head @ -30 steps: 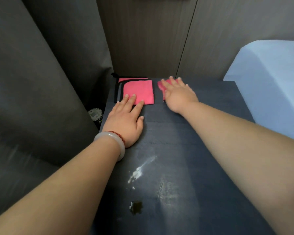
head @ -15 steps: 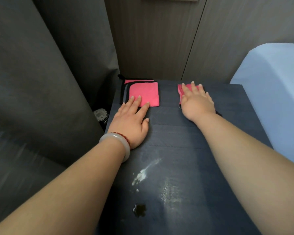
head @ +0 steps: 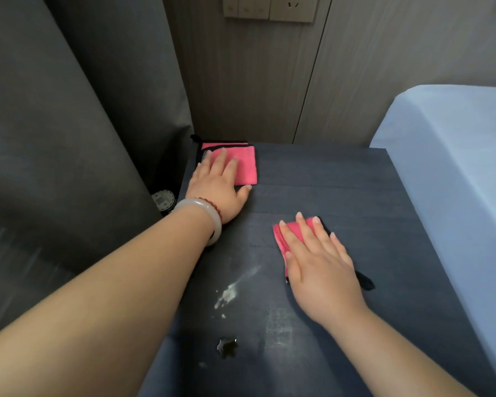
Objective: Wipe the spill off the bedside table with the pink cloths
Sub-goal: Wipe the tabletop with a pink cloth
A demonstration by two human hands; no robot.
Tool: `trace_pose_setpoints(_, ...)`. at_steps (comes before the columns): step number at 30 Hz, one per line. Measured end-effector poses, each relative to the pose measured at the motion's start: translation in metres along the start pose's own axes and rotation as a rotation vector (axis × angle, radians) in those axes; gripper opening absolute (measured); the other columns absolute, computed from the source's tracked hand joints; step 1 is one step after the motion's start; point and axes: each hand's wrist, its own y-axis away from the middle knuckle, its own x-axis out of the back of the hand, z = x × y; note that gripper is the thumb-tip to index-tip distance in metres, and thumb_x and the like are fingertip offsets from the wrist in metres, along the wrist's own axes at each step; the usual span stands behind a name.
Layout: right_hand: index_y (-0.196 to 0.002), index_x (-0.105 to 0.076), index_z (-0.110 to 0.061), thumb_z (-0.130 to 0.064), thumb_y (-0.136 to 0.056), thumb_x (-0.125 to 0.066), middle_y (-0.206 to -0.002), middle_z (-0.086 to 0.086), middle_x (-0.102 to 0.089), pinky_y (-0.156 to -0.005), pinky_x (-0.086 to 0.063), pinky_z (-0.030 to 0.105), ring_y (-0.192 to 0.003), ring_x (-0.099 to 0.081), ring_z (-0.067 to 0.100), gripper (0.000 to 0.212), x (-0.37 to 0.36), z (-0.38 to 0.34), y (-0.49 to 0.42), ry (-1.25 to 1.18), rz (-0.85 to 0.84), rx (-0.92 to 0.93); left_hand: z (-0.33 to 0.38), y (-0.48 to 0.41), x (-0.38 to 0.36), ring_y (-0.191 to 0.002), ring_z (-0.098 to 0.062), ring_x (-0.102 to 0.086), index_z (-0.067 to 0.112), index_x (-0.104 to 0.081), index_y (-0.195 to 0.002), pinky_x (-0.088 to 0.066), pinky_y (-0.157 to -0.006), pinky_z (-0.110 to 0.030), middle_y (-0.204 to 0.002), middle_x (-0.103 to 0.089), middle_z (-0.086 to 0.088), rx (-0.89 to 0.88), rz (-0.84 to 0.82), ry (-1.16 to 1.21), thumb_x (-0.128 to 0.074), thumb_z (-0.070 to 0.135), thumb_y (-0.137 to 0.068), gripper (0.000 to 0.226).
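A folded pink cloth with black trim (head: 245, 164) lies at the back left corner of the dark bedside table (head: 370, 202). My left hand (head: 218, 184) rests flat on it, fingers straight. A second pink cloth (head: 281, 237) lies mid-table, mostly hidden under my right hand (head: 318, 267), which presses it down with straight fingers. A whitish smear (head: 232, 290) and a small dark puddle (head: 227, 346) of the spill sit on the tabletop just left of and nearer than the right hand.
A grey curtain (head: 69, 138) hangs along the table's left side, with a round object (head: 163, 199) in the gap. A bed with a pale blue sheet (head: 455, 167) borders the right. Wall panels and a socket plate (head: 269, 8) stand behind.
My right hand has slid its cloth from the back of the table toward me, close to the spill. My left hand has moved forward onto the corner cloth.
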Motion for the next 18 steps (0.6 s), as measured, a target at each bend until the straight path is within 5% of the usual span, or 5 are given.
trace_pose_setpoints(3,-0.152,-0.023,-0.041,-0.042,-0.095,-0.013,-0.162,-0.01,-0.016,-0.119,-0.004,0.035,-0.15,-0.006,0.014,0.058,-0.003,-0.001,0.001,0.013,0.012,-0.017,0.004,-0.014,-0.008,-0.148,-0.028,0.015,0.033,-0.002,-0.154,0.005,-0.119,-0.044,-0.163,0.01,-0.001,0.066,-0.131,-0.033,-0.023,0.058,-0.097,0.065)
trace_pose_setpoints(9,-0.152,-0.022,-0.04,-0.04,-0.097,-0.016,-0.162,-0.01,-0.014,-0.119,-0.001,0.036,-0.15,-0.003,0.014,0.056,-0.003,-0.002,0.001,-0.006,0.035,-0.013,0.028,-0.039,-0.002,-0.149,-0.027,0.01,0.037,-0.013,-0.153,0.004,-0.119,-0.049,-0.163,0.003,0.002,0.013,-0.162,-0.031,-0.018,0.043,-0.104,0.051)
trace_pose_setpoints(18,-0.15,-0.031,-0.036,-0.037,-0.096,-0.024,-0.159,-0.006,-0.026,-0.117,-0.007,0.036,-0.149,-0.015,0.016,0.055,-0.003,0.0,0.0,-0.05,0.071,-0.022,0.08,-0.049,0.0,-0.149,-0.024,0.007,0.033,-0.017,-0.154,-0.001,-0.119,-0.046,-0.164,0.0,0.0,-0.17,-0.173,0.09,-0.023,0.048,-0.102,0.055)
